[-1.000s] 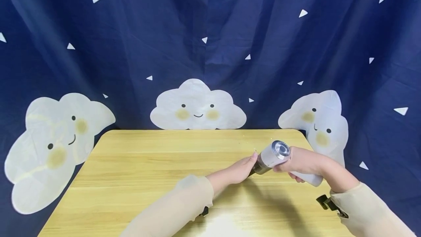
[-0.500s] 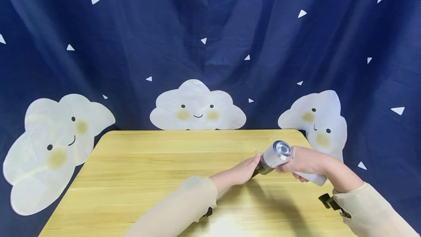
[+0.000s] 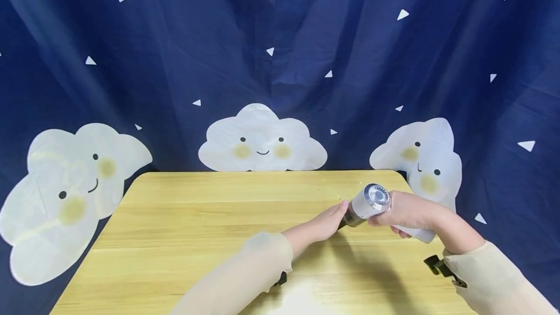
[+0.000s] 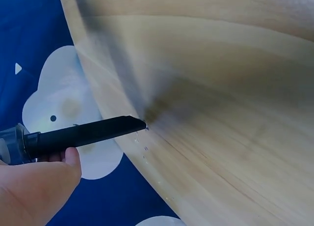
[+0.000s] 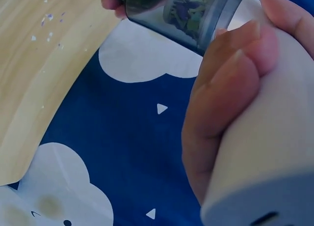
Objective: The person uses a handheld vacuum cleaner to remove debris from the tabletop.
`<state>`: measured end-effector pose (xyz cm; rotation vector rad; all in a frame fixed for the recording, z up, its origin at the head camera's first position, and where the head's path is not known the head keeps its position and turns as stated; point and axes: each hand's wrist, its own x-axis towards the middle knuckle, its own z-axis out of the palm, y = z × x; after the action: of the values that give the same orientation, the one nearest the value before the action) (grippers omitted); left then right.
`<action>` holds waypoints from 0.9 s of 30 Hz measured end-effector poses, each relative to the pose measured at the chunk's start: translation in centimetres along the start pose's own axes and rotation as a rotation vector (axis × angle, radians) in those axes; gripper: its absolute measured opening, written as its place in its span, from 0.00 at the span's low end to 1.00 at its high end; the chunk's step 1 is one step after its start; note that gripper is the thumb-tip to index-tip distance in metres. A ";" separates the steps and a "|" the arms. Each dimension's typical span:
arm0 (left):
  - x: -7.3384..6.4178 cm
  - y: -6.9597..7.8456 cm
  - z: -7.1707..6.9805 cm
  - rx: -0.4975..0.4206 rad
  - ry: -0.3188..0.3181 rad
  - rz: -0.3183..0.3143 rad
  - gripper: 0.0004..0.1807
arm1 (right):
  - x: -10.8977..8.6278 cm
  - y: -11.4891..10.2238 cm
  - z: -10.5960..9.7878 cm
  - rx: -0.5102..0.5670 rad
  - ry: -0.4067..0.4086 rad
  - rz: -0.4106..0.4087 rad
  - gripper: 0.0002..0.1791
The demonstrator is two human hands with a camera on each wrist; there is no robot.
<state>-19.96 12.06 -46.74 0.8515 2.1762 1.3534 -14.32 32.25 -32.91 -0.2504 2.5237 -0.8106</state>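
Note:
My right hand (image 3: 411,210) grips the white handle of a handheld vacuum cleaner (image 3: 366,205), its silver vented end facing up. At the front of the vacuum, my left hand (image 3: 325,221) holds the base of the black crevice nozzle (image 4: 83,136), thumb along the side. The slanted nozzle tip is right at the tabletop in the left wrist view, close to a line of tiny scraps (image 4: 145,148). In the right wrist view, colourful bits show inside the smoky clear dust cup (image 5: 189,14).
The light wooden table (image 3: 197,208) has a rounded far edge. A dark blue curtain (image 3: 175,62) with white clouds and triangles hangs behind it. Small white and purple flecks (image 5: 49,24) lie near the table's edge. Black straps (image 3: 442,269) sit at the sleeve cuffs.
Both hands and the vacuum have shifted slightly to the right and a touch away. The grip of each hand stays the same.

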 end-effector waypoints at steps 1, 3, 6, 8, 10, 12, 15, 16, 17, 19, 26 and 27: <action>0.1 0.0 0.0 -0.009 0.005 -0.003 0.39 | 0.1 0.1 0.0 -0.001 0.007 -0.004 0.15; 0.4 -0.2 -0.1 -0.023 0.011 -0.006 0.39 | 0.2 0.1 0.0 0.001 0.016 -0.011 0.15; 0.7 -0.3 0.0 -0.030 0.024 -0.012 0.39 | 0.3 0.2 0.0 -0.005 0.028 -0.013 0.15; 0.8 -0.3 0.1 -0.033 0.033 -0.021 0.40 | 0.3 0.3 0.0 -0.003 0.033 -0.006 0.16; 0.9 -0.2 0.1 -0.039 0.042 -0.031 0.39 | 0.3 0.3 -0.1 0.000 0.038 0.006 0.16; 1.0 -0.1 0.2 -0.050 0.047 -0.038 0.38 | 0.2 0.4 -0.1 0.007 0.041 0.021 0.17; 1.0 0.1 0.3 -0.062 0.049 -0.048 0.38 | 0.1 0.4 -0.1 0.018 0.043 0.033 0.17; 1.1 0.1 0.4 -0.066 0.050 -0.053 0.38 | 0.0 0.4 -0.2 0.023 0.044 0.035 0.17; 1.1 0.2 0.5 -0.066 0.052 -0.056 0.39 | 0.0 0.4 -0.2 0.028 0.047 0.036 0.17; 1.2 0.2 0.5 -0.066 0.056 -0.067 0.40 | 0.1 0.5 -0.2 0.029 0.053 0.034 0.17; 1.9 0.0 0.4 -0.077 0.081 -0.074 0.39 | 0.5 0.7 -0.2 -0.008 0.089 0.035 0.17; 2.1 -0.1 0.5 -0.083 0.083 -0.071 0.39 | 0.5 0.7 -0.3 -0.014 0.093 0.043 0.17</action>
<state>-21.16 13.81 -47.09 0.6924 2.1735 1.4571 -14.90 32.83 -33.34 -0.1658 2.6131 -0.8049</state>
